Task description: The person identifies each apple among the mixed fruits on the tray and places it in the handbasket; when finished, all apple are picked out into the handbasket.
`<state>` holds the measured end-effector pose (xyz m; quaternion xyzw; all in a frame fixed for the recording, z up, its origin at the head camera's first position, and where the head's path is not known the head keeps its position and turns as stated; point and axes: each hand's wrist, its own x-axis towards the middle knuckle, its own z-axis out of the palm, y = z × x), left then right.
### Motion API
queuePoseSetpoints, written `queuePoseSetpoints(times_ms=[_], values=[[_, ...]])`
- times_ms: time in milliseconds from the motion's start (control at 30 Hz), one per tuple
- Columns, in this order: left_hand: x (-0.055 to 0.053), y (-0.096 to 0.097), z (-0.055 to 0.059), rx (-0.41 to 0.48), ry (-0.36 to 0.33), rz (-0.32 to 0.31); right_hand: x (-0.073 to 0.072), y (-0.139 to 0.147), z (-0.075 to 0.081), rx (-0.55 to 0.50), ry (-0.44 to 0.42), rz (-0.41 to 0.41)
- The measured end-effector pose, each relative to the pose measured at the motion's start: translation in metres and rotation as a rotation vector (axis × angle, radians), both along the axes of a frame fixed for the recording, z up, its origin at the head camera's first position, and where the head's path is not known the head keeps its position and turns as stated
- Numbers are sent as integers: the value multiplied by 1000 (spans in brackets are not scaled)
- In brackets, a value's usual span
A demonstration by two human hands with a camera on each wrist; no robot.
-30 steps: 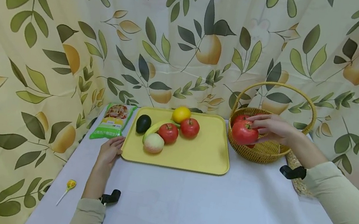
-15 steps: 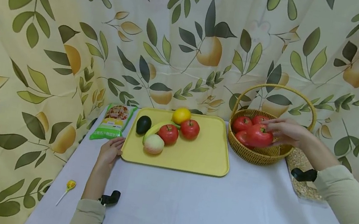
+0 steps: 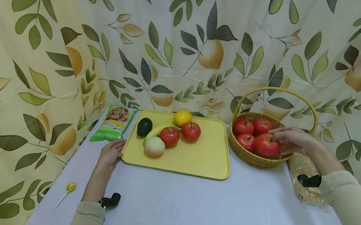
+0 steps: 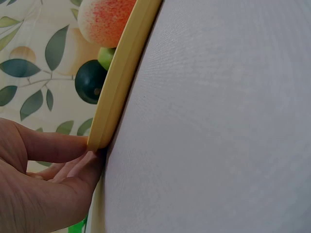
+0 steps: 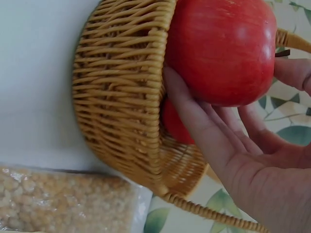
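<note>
Tabletop (image 3: 186,208), curtain (image 3: 182,55) behind: three apples (image 3: 244,127) in far-right basket (image 3: 247,157), a fourth apple (image 3: 266,146) gripped by right hand (image 3: 294,140); tray (image 3: 204,153) pinched by left hand (image 3: 111,151).

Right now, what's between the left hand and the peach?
Between the left hand and the peach, the head view shows only bare yellow tray.

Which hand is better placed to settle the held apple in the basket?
Probably the right hand: it holds that apple at the basket, while the left hand grips the tray.
</note>
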<state>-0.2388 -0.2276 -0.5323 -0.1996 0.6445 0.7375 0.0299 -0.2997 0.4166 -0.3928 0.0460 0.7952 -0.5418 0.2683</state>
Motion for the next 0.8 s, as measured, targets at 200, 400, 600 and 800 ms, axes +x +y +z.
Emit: queuePoseSetpoints(times_ms=[200,400,600,800], values=[[1,-1,-1,9,16,-8,-4,9,-9,-16,-40,20],[1,0,0,15,12,5,-7,15,-14,-47,-76,38],[1,2,0,9,12,-2,-6,20,-18,-68,-105,62],[2,1,0,6,17,7,-8,21,-19,-89,-121,64]])
